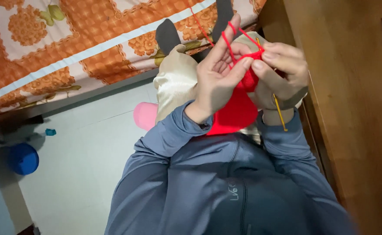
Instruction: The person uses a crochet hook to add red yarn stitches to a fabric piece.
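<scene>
Red crochet piece [236,111] pinched by both hands [252,69] above pale floor [82,174], beside orange bedspread [69,39].

Concealed and cropped parts, head view.
The hook end of the crochet hook [280,114] is hidden inside the right hand [282,74]. The left hand [217,80] covers part of the red crocheted piece [236,111]. The red yarn [199,24] runs off the top edge. The wooden furniture [352,109] is blurred and cropped at right; the small teal object [50,132] is too small to identify.
</scene>
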